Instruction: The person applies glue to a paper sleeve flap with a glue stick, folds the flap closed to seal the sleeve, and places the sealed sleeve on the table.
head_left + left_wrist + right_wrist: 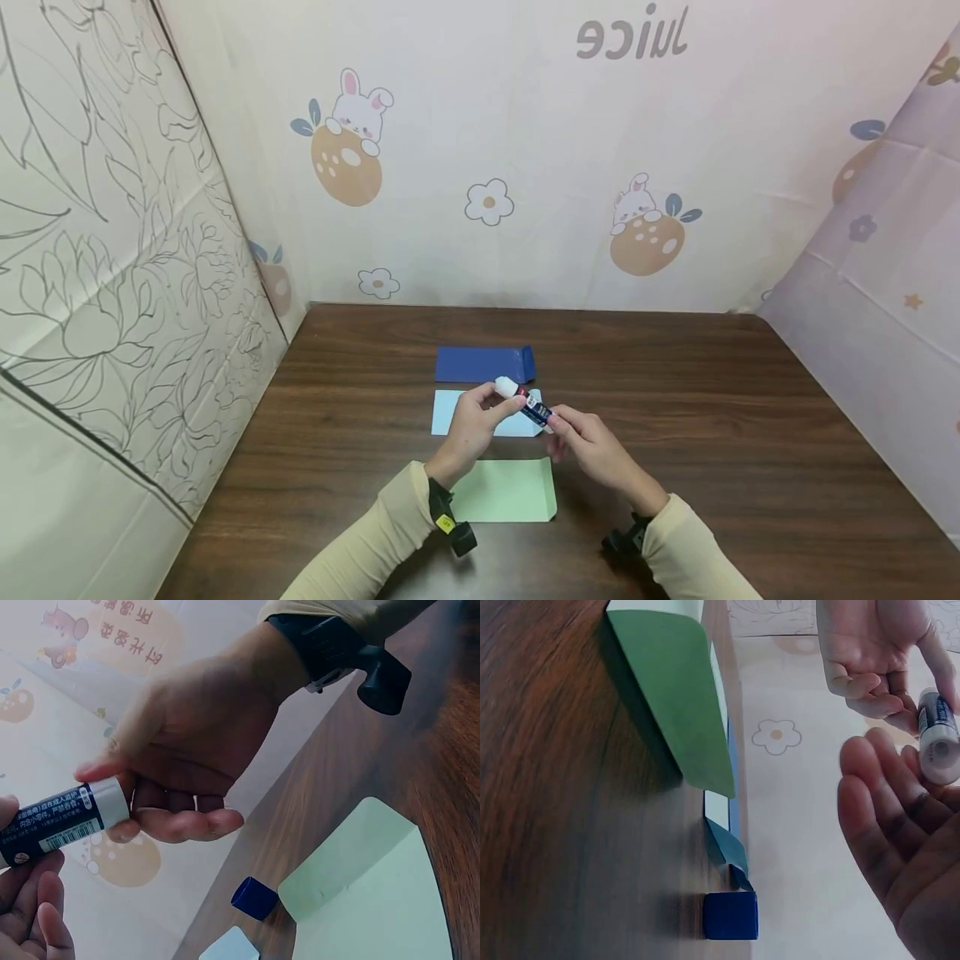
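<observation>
Above the table, both hands hold a glue stick [535, 410] with a dark blue printed label and white ends, tilted with one white end up to the left. My left hand [471, 425] pinches it between thumb and fingers near that upper end. The thumb and fingers of my right hand [596, 448] grip its lower end. Below the hands lie a light blue envelope [445, 412] and a light green envelope [506, 492]. A small dark blue cap [255, 898] stands by the green envelope in the left wrist view; in the head view it is hidden.
A dark blue envelope [480, 364] with its flap at the right lies farther back on the brown wood table [675, 375]. Printed cloth [487, 250] hangs along the table's back edge, and more cloth hangs at both sides.
</observation>
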Demonstrator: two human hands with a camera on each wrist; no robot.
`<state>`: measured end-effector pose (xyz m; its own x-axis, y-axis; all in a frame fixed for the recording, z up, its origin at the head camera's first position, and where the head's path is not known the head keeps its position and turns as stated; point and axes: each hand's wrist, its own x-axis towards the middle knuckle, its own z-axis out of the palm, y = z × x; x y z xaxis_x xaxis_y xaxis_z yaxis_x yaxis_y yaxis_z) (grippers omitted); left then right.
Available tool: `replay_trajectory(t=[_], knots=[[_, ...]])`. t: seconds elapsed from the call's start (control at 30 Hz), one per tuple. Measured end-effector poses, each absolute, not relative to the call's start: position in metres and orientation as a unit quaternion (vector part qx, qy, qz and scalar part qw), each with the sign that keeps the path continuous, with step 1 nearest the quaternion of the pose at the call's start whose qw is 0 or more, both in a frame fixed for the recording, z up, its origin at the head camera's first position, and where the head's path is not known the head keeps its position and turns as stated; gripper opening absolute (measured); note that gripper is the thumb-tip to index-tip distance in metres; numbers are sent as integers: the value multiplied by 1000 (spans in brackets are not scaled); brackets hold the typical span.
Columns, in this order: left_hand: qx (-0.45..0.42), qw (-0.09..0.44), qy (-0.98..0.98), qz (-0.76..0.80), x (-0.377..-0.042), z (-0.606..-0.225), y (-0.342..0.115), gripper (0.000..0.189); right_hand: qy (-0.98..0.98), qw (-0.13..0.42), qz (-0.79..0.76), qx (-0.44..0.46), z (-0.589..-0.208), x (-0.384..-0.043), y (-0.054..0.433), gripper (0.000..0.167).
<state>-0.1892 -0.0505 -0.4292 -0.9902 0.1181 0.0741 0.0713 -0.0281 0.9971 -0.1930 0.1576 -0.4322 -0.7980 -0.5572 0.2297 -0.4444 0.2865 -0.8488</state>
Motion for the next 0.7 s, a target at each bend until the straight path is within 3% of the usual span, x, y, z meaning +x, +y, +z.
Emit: replay_trajectory(t=[0.7], knots=[[54,26,697,715,-187,-430,-50,33,822,-3,-502,-268,-434,-193,156,17]])
